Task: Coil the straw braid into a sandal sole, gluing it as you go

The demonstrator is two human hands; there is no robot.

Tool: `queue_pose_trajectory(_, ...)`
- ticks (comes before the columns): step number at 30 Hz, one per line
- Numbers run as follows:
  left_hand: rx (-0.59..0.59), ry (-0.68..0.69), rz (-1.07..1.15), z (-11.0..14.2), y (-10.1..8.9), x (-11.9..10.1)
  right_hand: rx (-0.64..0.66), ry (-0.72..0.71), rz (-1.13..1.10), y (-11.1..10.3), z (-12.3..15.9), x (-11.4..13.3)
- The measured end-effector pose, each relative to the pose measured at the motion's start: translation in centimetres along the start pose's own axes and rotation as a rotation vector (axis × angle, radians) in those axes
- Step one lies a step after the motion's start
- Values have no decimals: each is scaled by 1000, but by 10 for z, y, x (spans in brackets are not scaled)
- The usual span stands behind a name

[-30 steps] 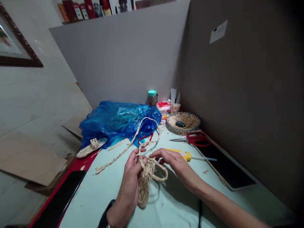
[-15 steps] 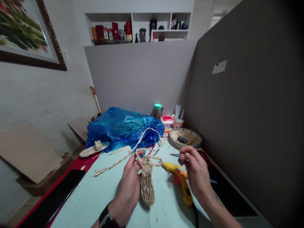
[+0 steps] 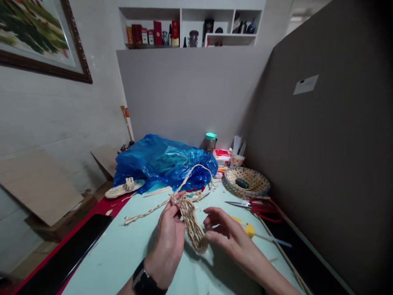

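Note:
My left hand point(image 3: 172, 229) is closed on the upper end of a braided straw sole point(image 3: 193, 225), thumb and fingers pinching where the braid starts. A loose straw braid point(image 3: 147, 214) runs from there, one end lying to the left and a loop curving up behind. My right hand point(image 3: 225, 233) is by the sole's lower right side, fingers bent and apart, with nothing visible in it; whether its thumb touches the sole I cannot tell. Behind this hand is a yellow glue gun point(image 3: 249, 230), mostly hidden, with a clear glue stick point(image 3: 278, 241) out of its back.
Red-handled scissors point(image 3: 267, 211) lie at right, below a woven basket point(image 3: 260, 180) holding a dark spool point(image 3: 242, 183). A blue plastic bag point(image 3: 162, 157) covers the back left, beside a straw sandal point(image 3: 123, 188). A dark flat panel point(image 3: 73, 254) lies along the left edge.
My right hand has moved down and left, from above the glue gun to beside the sole. The sole has tilted, its lower end swinging right, and the braid loop has left the gun's nozzle.

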State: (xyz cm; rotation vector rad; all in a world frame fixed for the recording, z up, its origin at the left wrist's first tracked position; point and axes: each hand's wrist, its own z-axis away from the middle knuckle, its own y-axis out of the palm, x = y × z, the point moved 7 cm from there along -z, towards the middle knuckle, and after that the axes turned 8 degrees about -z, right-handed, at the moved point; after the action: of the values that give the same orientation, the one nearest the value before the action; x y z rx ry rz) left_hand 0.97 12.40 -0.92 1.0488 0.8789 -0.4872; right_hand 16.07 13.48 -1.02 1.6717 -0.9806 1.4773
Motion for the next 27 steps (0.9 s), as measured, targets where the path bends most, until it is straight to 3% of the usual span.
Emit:
queue_pose_trajectory(4,36,-24,-60,8,7,3,45,72,18,9,6,-3)
queue_pose_trajectory(9,140,-43,-318,9,-1,3,-75,64,-116,-5,6,-7)
queue_pose_trajectory(13,82,118,-553,-8,-20,-21,-143,43,-193,-18,7,0)
queue_pose_trajectory(20,-3,384,-832,-33,-36,-70,-85,6,-140,-13,11,12)
queue_pose_trajectory(24,-118,437,-941,-41,-52,-95,-86,-19,-49,-13,10,16)
queue_pose_trajectory(27,-47,409,-996,-41,-54,-95,-57,5,36,-10,9,15)
